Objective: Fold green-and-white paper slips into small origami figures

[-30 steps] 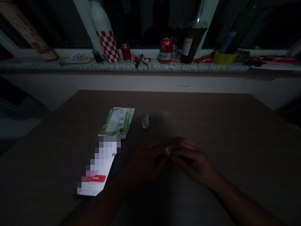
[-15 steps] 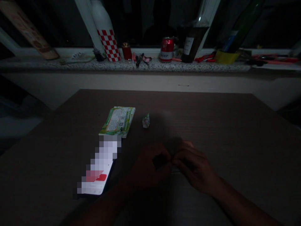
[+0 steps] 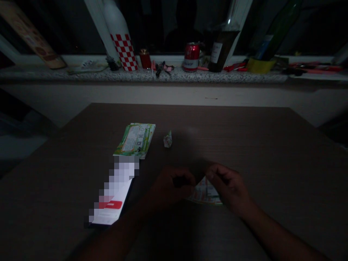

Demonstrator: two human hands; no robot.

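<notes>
The scene is very dark. On the brown table (image 3: 258, 145) my left hand (image 3: 171, 186) and my right hand (image 3: 228, 188) meet over a small printed paper (image 3: 204, 194) lying flat near the front. Each hand pinches an edge of that paper with curled fingers. A tiny folded paper piece (image 3: 168, 139) stands on the table beyond my hands. A green and white printed packet (image 3: 136, 140) lies to its left, and a long white slip with a red patch (image 3: 114, 195) lies at the left of my left arm.
A stone windowsill (image 3: 163, 75) runs along the back. On it stand a red-and-white checked bottle (image 3: 121, 40), a small red jar (image 3: 145, 59), a red can (image 3: 191, 57), a dark wine bottle (image 3: 221, 47), a green bottle (image 3: 274, 32) and small tools.
The small folded piece that my fingers held together a second ago now lies spread out flat between my hands. Both hands have shifted slightly nearer and apart.
</notes>
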